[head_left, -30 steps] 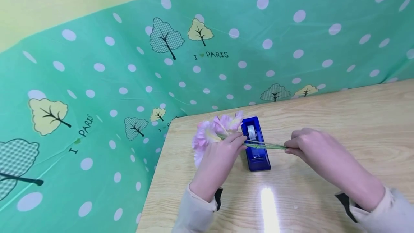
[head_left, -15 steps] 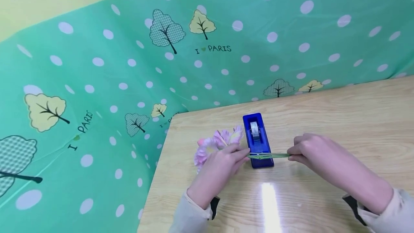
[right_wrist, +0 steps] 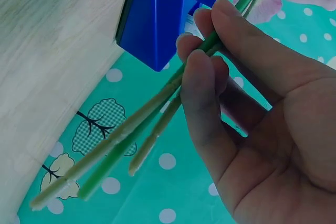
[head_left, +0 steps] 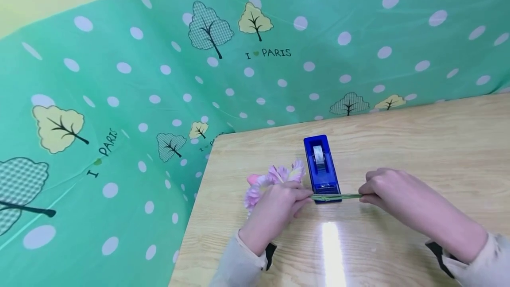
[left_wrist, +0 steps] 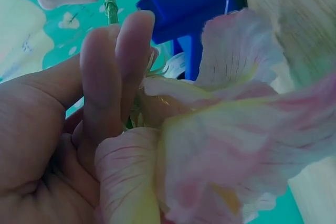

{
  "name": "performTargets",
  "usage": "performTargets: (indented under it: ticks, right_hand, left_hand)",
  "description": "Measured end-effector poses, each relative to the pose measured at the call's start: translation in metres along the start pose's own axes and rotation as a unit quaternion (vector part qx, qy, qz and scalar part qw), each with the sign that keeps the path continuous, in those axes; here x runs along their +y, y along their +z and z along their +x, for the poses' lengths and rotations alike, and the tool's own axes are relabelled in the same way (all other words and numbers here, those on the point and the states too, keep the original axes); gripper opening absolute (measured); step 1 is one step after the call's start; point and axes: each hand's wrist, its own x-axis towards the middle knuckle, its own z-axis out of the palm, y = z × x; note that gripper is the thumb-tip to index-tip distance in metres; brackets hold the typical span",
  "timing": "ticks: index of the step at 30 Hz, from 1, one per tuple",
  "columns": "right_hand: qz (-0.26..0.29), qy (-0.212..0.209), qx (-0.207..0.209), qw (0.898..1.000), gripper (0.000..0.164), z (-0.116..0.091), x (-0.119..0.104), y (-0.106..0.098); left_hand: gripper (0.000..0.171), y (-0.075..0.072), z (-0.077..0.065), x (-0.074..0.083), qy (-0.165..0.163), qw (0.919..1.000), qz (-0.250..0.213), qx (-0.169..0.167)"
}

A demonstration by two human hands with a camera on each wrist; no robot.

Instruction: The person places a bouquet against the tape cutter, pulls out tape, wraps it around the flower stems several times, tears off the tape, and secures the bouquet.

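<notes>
Clearly, I see the left hand (head_left: 279, 203) gripping the flowers (head_left: 256, 193) just below their blooms, its fingers drawn in close, while the right hand (head_left: 388, 187) pinches the stems (head_left: 345, 196) farther down between thumb and fingers. The flowers lie sideways: the pink petals spread out beyond the left hand, and the green stems run almost level from one hand to the other. From my head view they cross the near end of the blue dispenser (head_left: 322, 176); whether they touch it, I cannot tell. The dispenser stands on the wooden desk (head_left: 418, 145) with a roll of tape (head_left: 318, 157) in it. On the right wrist camera I count three stem ends (right_wrist: 113, 142) sticking out past the fingers, two tan and one green, one tan end shorter than the others. Behind the desk, I have a green dotted cloth (head_left: 131, 163) with printed trees.
</notes>
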Motion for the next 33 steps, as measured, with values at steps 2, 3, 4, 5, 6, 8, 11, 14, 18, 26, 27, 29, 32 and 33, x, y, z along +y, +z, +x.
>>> performTargets:
  ticks: [2, 3, 4, 5, 6, 8, 11, 14, 18, 26, 27, 29, 32, 33]
  right_hand:
    - [0.0, 0.0, -0.003, 1.0, 0.023, 0.0, 0.001, 0.002]
    - [0.0, 0.001, -0.005, 1.0, 0.022, 0.001, 0.001, 0.002]
    - [0.0, 0.002, -0.008, 1.0, 0.022, 0.001, 0.001, 0.003]
    - [0.0, 0.003, -0.01, 1.0, 0.021, 0.002, 0.002, 0.003]
    - [0.0, 0.004, -0.011, 1.0, 0.021, 0.002, 0.002, 0.003]
    - [0.003, 0.008, -0.017, 1.0, 0.021, 0.002, 0.003, 0.004]
    - [0.012, 0.019, -0.03, 0.999, 0.022, 0.002, 0.003, 0.005]
    - [0.022, 0.031, -0.041, 0.998, 0.021, 0.002, 0.004, 0.006]
    - [0.023, 0.033, -0.042, 0.998, 0.02, 0.003, 0.005, 0.007]
    - [0.011, 0.029, -0.025, 0.999, 0.015, 0.003, 0.009, 0.009]
    - [0.009, 0.027, -0.022, 0.999, 0.016, 0.003, 0.009, 0.009]
    - [0.002, 0.022, -0.014, 1.0, 0.018, 0.003, 0.009, 0.009]
    - [-0.01, 0.024, -0.009, 1.0, 0.019, 0.003, 0.008, 0.01]
    - [-0.014, 0.027, -0.011, 0.999, 0.019, 0.003, 0.007, 0.01]
  left_hand:
    - [0.018, 0.002, 0.0, 0.001, -0.003, 1.0, 0.007, -0.004]
    - [0.018, 0.003, 0.0, 0.001, -0.005, 0.9999, 0.008, -0.007]
    - [0.018, 0.004, 0.0, 0.001, -0.007, 0.9999, 0.009, -0.009]
    - [0.018, 0.004, 0.001, 0.001, -0.008, 0.9999, 0.011, -0.01]
    - [0.017, 0.005, 0.001, 0.001, -0.006, 0.9998, 0.015, -0.008]
    - [0.017, 0.006, 0.001, 0.0, 0.005, 0.9996, 0.028, 0.001]
    - [0.015, 0.008, 0.001, -0.001, 0.036, 0.9973, 0.057, 0.03]
    - [0.014, 0.011, 0.001, -0.003, 0.064, 0.9923, 0.093, 0.05]
    - [0.012, 0.013, 0.002, -0.005, 0.076, 0.9886, 0.124, 0.038]
    - [0.009, 0.02, 0.004, -0.005, 0.075, 0.9863, 0.146, 0.011]
    - [0.009, 0.02, 0.004, -0.005, 0.075, 0.9866, 0.145, 0.011]
    - [0.007, 0.02, 0.004, -0.005, 0.075, 0.9878, 0.136, 0.01]
    - [0.01, 0.02, 0.003, -0.005, 0.071, 0.9887, 0.131, 0.016]
    - [0.012, 0.02, 0.003, -0.005, 0.069, 0.989, 0.129, 0.018]
